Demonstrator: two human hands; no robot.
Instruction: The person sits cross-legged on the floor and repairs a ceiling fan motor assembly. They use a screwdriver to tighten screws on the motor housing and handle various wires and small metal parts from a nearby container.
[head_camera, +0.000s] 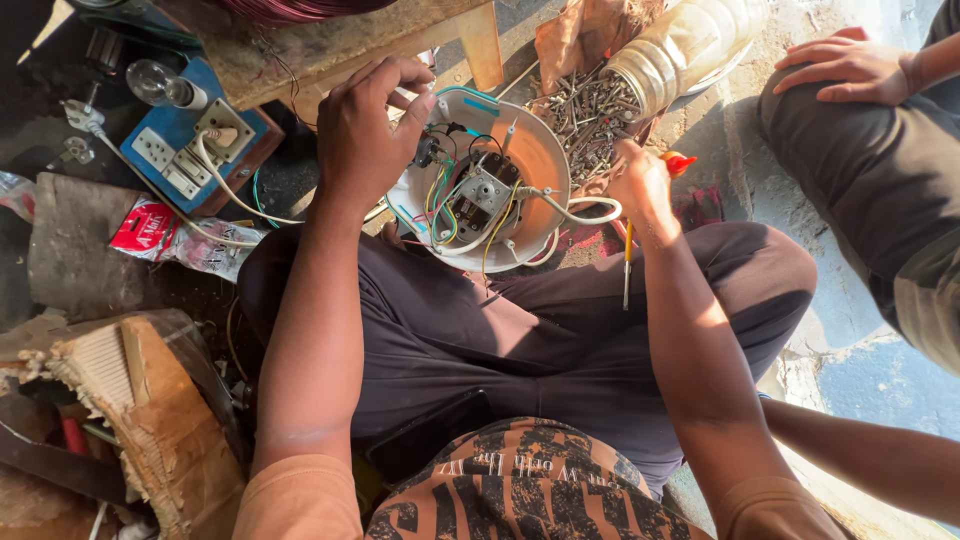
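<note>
A round white appliance housing (545, 150) rests open on my lap, with a grey switch block (485, 190) and several coloured wires (440, 205) inside. My left hand (370, 125) grips the housing's left rim, fingertips curled over the top edge. My right hand (640, 185) is closed around a screwdriver (628, 262) with a red and yellow handle. Its shaft points down toward my knee, beside the housing's right rim. A thick white cable (585, 210) loops out of the housing under that hand.
A heap of screws (585, 110) spills from a clear plastic jar (680, 50) beyond the housing. A blue switchboard (190, 145) with sockets, a bulb (155, 82) and a wooden bench (330, 45) lie left. Another person's hand (850, 68) and knee sit at right.
</note>
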